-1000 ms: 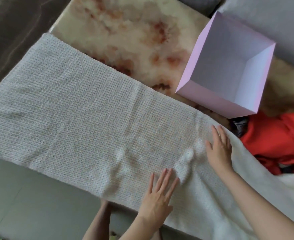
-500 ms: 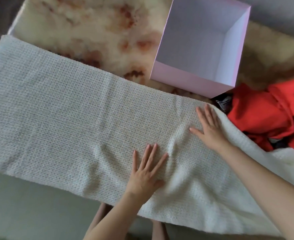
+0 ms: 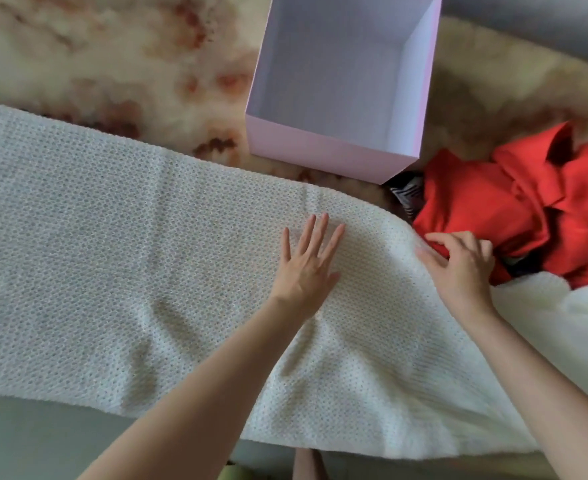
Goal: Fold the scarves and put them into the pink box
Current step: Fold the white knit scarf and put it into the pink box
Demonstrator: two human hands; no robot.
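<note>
**White scarf lying flat, pink box empty behind it**

The white scarf [image 3: 130, 265] is cut off at the left edge of the frame, and its right part disappears in soft folds at the lower right, so I cannot see either end. A small striped dark thing [image 3: 407, 195] shows between the box corner and the red cloth; I cannot tell what it is.

The surface is a marble-like table top [image 3: 112, 64] with cream and reddish-brown patches, blurred in the upper left. A grey floor [image 3: 43, 445] shows at the bottom left.

The scarf is an open knit with small holes, spread across the middle of the frame. The pink box [image 3: 320, 150], square and smooth like cardboard, stands open in the upper centre, just behind the scarf edge. The crumpled red scarf [image 3: 493, 202] lies to the right.

My left hand [image 3: 306, 265] lies flat on the knit, fingers stretched and spread, gripping nothing. My right hand [image 3: 462, 265] has its fingers curled at the scarf's far edge beside the red cloth; whether it pinches the fabric I cannot tell.
</note>
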